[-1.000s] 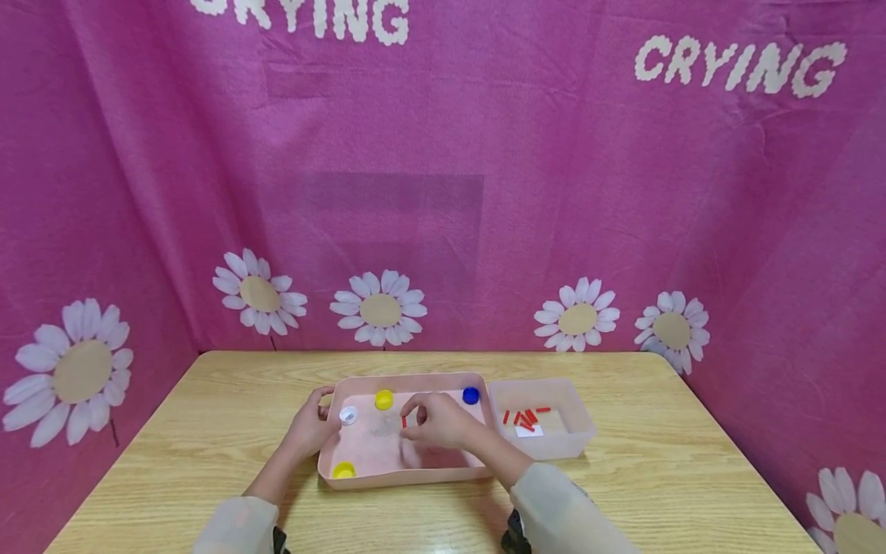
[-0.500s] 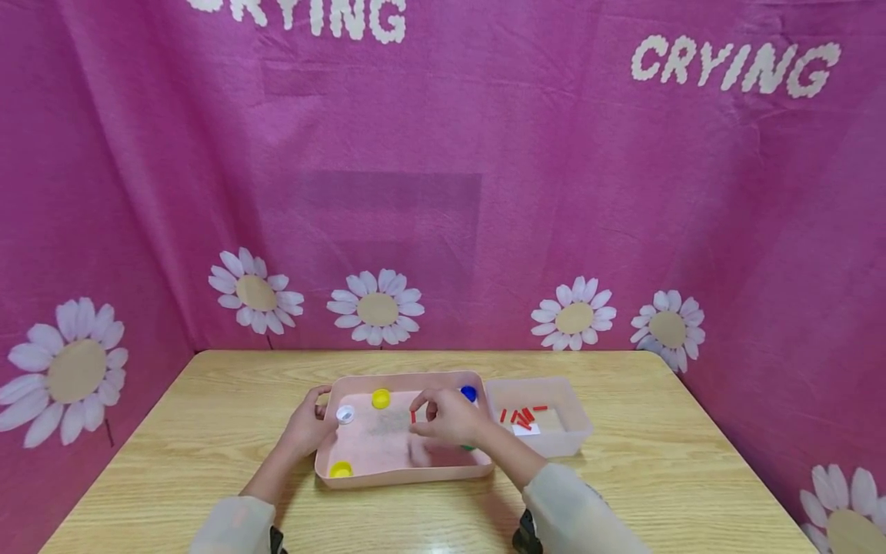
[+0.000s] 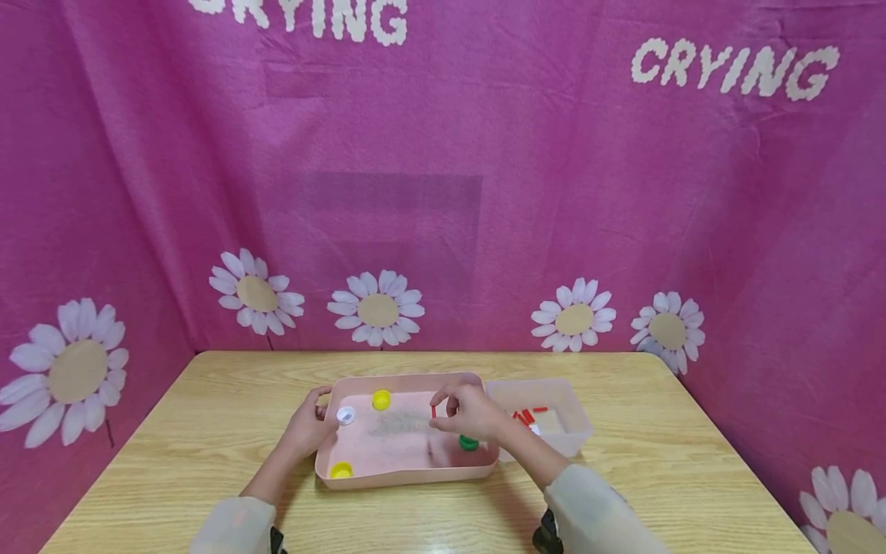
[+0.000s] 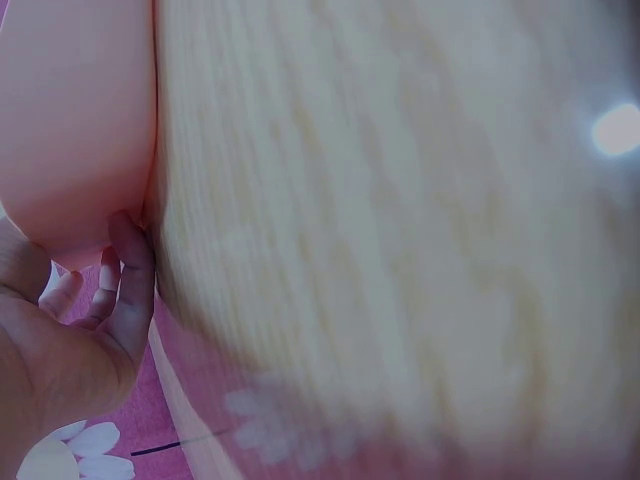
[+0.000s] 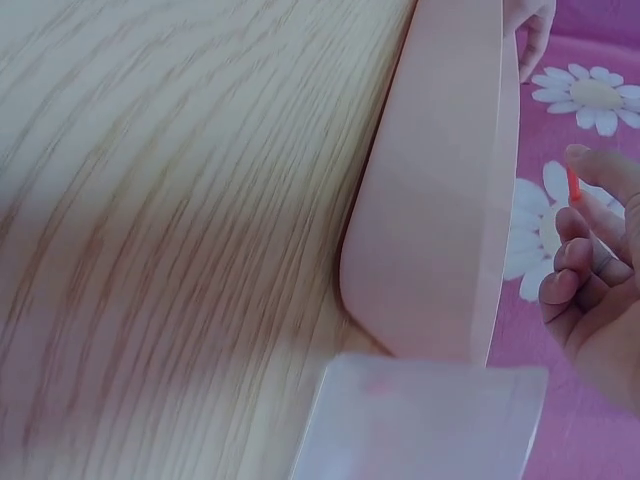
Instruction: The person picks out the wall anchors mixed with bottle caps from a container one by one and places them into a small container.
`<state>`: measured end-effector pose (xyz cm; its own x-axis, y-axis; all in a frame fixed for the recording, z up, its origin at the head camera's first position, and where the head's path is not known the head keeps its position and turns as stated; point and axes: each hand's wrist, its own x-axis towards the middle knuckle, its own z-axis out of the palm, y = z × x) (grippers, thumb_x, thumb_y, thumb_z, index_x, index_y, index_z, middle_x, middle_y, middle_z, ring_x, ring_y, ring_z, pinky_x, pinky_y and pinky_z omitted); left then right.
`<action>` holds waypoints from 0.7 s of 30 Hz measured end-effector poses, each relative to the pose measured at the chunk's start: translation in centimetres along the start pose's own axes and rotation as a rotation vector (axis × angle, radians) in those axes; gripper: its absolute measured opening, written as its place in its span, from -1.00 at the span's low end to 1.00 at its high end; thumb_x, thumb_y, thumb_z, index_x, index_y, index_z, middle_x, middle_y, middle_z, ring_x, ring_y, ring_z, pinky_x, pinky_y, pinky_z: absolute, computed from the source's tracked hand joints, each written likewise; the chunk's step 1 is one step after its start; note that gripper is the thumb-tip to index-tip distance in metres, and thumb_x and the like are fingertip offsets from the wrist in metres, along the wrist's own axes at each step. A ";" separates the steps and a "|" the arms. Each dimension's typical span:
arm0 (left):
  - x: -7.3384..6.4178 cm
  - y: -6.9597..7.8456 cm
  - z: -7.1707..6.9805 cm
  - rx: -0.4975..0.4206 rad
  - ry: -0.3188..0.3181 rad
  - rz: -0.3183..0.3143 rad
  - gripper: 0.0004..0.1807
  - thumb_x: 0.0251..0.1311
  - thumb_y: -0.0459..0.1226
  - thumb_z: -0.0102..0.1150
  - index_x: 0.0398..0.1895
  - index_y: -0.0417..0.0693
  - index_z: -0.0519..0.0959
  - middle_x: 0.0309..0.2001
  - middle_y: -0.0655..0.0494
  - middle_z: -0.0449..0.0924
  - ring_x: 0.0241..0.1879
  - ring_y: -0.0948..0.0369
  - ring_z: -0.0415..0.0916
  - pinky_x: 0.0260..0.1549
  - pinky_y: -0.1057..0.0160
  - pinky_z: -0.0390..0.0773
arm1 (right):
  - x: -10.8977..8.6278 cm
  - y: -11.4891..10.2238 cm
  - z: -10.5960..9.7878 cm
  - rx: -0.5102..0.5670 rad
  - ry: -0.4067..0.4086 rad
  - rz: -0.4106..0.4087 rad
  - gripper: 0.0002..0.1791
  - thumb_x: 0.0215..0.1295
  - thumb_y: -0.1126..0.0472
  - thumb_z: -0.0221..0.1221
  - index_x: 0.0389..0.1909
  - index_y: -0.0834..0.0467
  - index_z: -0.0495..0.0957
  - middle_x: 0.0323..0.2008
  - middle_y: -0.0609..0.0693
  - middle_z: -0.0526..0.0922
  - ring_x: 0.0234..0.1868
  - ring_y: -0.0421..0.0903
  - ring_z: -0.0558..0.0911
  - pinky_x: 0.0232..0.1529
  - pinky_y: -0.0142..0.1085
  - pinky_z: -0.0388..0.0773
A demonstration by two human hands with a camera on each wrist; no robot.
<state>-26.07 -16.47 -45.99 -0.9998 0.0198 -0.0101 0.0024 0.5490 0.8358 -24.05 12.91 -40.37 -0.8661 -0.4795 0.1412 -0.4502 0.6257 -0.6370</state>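
My left hand grips the left wall of a pink tray, thumb on the inner side and fingers outside; the left wrist view shows the fingers against its outer wall. Above the tray's right half, my right hand pinches a small red stick between thumb and index finger, held upright. Inside the tray are a white cap at left, a yellow cap at the back, another yellow cap at the front left corner and a green cap under the right hand.
A translucent box adjoins the tray's right side, holding several red sticks and a white piece partly hidden by the right arm. Both containers stand on a wooden table, with a pink cloth hanging behind.
Still pinching the red stick, my right hand has moved rightward across the tray. The green cap has come into sight and the blue cap is now hidden. The left hand keeps its hold.
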 end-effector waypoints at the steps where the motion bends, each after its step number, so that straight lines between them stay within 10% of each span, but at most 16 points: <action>1: 0.0 0.0 0.0 0.002 0.000 -0.002 -0.30 -0.02 -0.46 0.02 0.30 -0.25 0.16 -0.44 0.04 0.31 -0.47 0.20 0.29 -0.51 0.35 0.37 | -0.1 0.1 -0.2 0.007 -0.001 0.004 -0.73 0.08 0.19 0.29 -0.21 0.22 0.58 -0.61 -0.13 0.39 -0.64 -0.31 0.28 -0.57 -0.47 0.27; 21: 0.0 0.2 0.0 0.023 -0.016 -0.024 -0.31 0.04 -0.44 0.01 0.33 -0.23 0.13 -0.42 0.02 0.29 -0.44 0.18 0.28 -0.48 0.32 0.35 | -2.3 2.8 -3.5 0.015 0.114 0.115 -0.72 0.07 0.17 0.31 -0.22 0.23 0.59 -0.56 -0.09 0.44 -0.52 -0.22 0.37 -0.54 -0.45 0.31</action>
<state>-26.09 -16.43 -45.84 -0.9991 0.0191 -0.0390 -0.0213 0.5687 0.8222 -24.08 17.92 -39.86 -0.9312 -0.3318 0.1509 -0.3439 0.6628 -0.6652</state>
